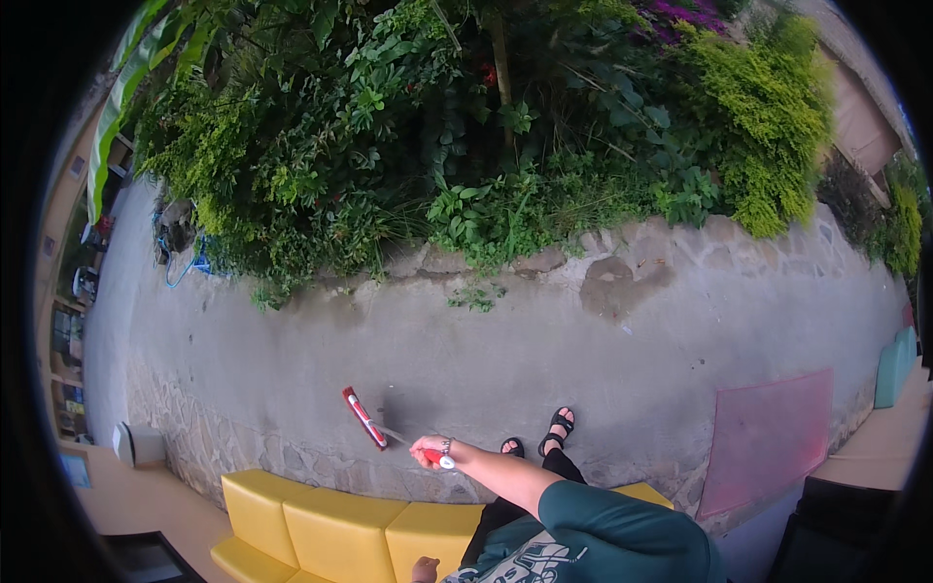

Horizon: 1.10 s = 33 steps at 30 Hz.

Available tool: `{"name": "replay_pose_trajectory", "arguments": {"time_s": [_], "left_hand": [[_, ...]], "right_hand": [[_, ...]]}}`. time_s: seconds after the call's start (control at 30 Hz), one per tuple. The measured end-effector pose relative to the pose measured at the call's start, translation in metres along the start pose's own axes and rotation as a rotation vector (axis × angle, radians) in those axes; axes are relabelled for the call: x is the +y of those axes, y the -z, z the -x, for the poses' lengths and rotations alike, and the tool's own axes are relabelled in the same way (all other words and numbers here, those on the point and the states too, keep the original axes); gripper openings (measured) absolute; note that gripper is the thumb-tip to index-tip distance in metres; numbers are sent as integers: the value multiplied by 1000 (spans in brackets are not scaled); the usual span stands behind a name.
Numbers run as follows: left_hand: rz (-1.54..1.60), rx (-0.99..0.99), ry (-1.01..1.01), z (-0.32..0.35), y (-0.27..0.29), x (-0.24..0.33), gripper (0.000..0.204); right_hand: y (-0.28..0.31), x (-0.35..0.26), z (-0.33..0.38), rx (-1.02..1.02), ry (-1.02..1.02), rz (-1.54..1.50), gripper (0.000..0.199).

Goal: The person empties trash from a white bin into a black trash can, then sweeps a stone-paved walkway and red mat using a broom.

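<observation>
My right hand (431,452), with a bracelet at its wrist, is closed round the red and white handle of a broom (364,419). The broom's head is red and white with red bristles, and it rests on the grey pavement to the left of my feet. Its thin stick runs from the head up to my fist. Low in the picture, beside the yellow bench (340,530), is my left hand (425,569). It is small and partly cut off, so its fingers cannot be made out. It is apart from the broom.
Concrete pavement (389,340) stretches ahead to a stone-edged bed of dense shrubs (389,175). A pinkish mat (768,437) lies at the right, and a green block-like object (894,369) stands beyond it. A white bin (139,444) stands by the left wall. Blue cord (185,264) lies near the plants.
</observation>
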<state>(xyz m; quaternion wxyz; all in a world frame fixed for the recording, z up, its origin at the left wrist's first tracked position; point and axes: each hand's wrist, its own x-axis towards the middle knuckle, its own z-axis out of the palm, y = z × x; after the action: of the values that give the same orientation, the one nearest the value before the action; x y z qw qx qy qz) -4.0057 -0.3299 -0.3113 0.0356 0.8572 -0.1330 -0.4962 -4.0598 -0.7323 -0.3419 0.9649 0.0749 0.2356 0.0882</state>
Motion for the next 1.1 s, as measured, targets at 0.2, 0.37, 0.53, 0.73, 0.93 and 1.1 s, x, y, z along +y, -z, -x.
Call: {"name": "replay_pose_trajectory", "arguments": {"time_s": [0.2,0.37,0.53,0.73,0.93,1.1], "left_hand": [[-98,-40,8,-12,-10,62,27],[35,-78,-44,-27,-36,60,28],[-263,-114,-366,-50,-43,142,28],[-408,-89,-493,-64,-40,247,23],[-465,-96,-368,-23,-54,286,27],[-554,-67,-242,-43,-41,263,35]], "right_hand": [[95,-83,86,75,-49,-394,20],[190,-62,325,-46,202,-682,24],[195,-25,517,315,542,-557,11],[137,7,502,808,630,-246,28],[108,-25,511,270,699,-462,6],[168,-119,470,6,643,-485,7]]}}
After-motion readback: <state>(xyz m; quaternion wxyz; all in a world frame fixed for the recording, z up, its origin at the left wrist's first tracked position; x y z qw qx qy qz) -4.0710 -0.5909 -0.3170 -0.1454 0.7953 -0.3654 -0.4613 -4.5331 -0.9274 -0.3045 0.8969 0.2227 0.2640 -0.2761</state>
